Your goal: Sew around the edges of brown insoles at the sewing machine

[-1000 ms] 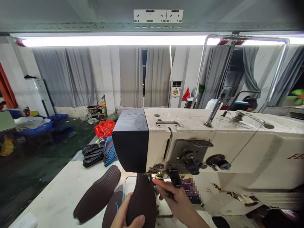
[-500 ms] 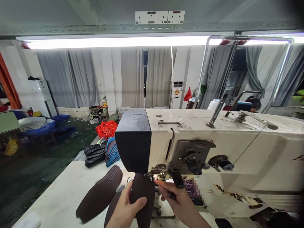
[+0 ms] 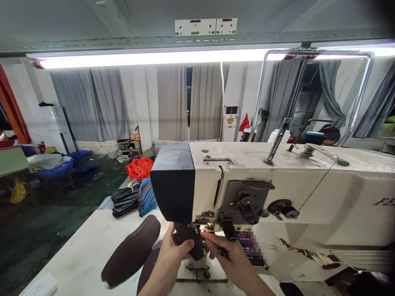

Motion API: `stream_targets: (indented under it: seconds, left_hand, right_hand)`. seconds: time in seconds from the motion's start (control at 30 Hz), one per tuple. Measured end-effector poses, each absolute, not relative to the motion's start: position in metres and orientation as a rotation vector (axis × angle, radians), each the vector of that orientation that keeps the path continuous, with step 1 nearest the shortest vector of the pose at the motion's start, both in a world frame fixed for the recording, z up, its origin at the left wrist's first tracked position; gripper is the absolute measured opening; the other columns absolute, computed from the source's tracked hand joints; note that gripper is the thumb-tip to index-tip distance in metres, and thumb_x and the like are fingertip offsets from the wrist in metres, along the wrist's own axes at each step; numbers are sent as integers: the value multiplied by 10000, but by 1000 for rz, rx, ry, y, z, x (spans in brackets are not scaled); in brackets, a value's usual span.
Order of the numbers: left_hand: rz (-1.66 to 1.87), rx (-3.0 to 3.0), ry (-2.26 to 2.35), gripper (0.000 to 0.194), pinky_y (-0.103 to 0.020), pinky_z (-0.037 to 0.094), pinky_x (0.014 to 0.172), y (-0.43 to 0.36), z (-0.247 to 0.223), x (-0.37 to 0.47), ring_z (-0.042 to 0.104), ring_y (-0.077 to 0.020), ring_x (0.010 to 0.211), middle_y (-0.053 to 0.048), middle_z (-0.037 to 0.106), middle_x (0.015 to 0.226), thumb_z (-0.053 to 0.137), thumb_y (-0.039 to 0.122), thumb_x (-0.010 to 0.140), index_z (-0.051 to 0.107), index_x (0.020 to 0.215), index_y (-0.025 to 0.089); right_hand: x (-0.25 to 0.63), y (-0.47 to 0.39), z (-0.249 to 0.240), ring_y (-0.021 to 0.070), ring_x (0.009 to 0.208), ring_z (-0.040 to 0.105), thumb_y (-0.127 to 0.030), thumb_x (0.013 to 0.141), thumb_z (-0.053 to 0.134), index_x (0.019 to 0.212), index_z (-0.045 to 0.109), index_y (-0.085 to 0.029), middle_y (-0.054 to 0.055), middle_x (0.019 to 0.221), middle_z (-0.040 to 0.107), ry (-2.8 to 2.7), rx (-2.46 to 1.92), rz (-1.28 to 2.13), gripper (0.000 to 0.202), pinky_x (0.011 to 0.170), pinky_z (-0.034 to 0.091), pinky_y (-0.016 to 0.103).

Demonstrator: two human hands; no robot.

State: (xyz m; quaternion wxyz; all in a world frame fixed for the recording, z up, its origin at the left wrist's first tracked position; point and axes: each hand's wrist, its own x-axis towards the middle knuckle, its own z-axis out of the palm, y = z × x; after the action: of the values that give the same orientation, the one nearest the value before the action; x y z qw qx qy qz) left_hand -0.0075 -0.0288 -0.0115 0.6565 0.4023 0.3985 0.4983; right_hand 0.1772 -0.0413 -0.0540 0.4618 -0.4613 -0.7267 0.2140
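A dark brown insole [image 3: 187, 236] lies under the head of a sewing machine [image 3: 205, 189], close to the needle area. My left hand [image 3: 173, 253] grips its left side, thumb on top and the other fingers partly hidden. At the right edge of the insole, my right hand [image 3: 226, 255] has its index finger stretched toward the needle area and the other fingers curled. Something small and dark shows among those curled fingers; its kind is unclear. A stack of dark brown insoles [image 3: 132, 250] rests on the white table [image 3: 77, 250] to the left.
Behind the machine's left end are bundled black pieces [image 3: 124, 201], blue-edged pieces [image 3: 146, 197] and a red plastic bag [image 3: 138, 167]. A white object [image 3: 41, 285] lies at the near left. Thread cones [image 3: 279, 135] stand behind the machine, and a tube light [image 3: 154, 57] hangs overhead.
The insole has slid away from me under the machine head, so its near end now shows above the table. My left hand has gone forward slightly with it; my right hand has barely moved.
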Motion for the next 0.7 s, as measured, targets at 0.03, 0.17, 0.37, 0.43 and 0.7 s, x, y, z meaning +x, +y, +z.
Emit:
stream_targets:
  seconds: [0.03, 0.17, 0.37, 0.43, 0.7]
  left_hand:
    - [1143, 908, 899, 502, -257, 506, 575, -27, -11, -6, 648, -196, 731, -41, 683, 815, 742, 223, 589, 548, 1050, 180]
    - [1193, 898, 903, 383, -256, 502, 602, -18, -7, -4, 642, -177, 742, -68, 702, 876, 732, 196, 605, 602, 963, 157]
    - [1147, 992, 778, 322, -249, 464, 597, -1, 0, -2, 647, -182, 727, -80, 727, 853, 707, 181, 604, 692, 922, 135]
    - [1166, 985, 780, 351, -250, 467, 609, 2, -1, 0, 658, -190, 752, -79, 733, 881, 696, 169, 587, 696, 937, 143]
    - [1267, 939, 804, 346, -271, 506, 667, -2, -9, 6, 675, -205, 808, -90, 722, 890, 725, 276, 617, 650, 929, 146]
  right_hand:
    - [177, -41, -54, 117, 557, 632, -271, 885, 534, 1142, 720, -247, 21, 789, 747, -1785, -1135, 532, 318, 608, 557, 211]
    - [176, -42, -51, 133, 564, 637, -298, 891, 525, 1128, 730, -214, 23, 692, 724, -1782, -1146, 534, 324, 620, 556, 227]
    - [174, -42, -46, 145, 545, 642, -348, 932, 472, 1155, 715, -201, 19, 614, 700, -1836, -1149, 503, 361, 579, 533, 233]
    - [174, -41, -46, 145, 543, 643, -362, 940, 470, 1150, 715, -201, 19, 622, 707, -1844, -1139, 479, 361, 591, 537, 237]
    - [150, -73, -79, 169, 773, 682, -309, 941, 529, 1201, 640, -248, 56, 972, 713, -1831, -1246, 358, 289, 664, 555, 231]
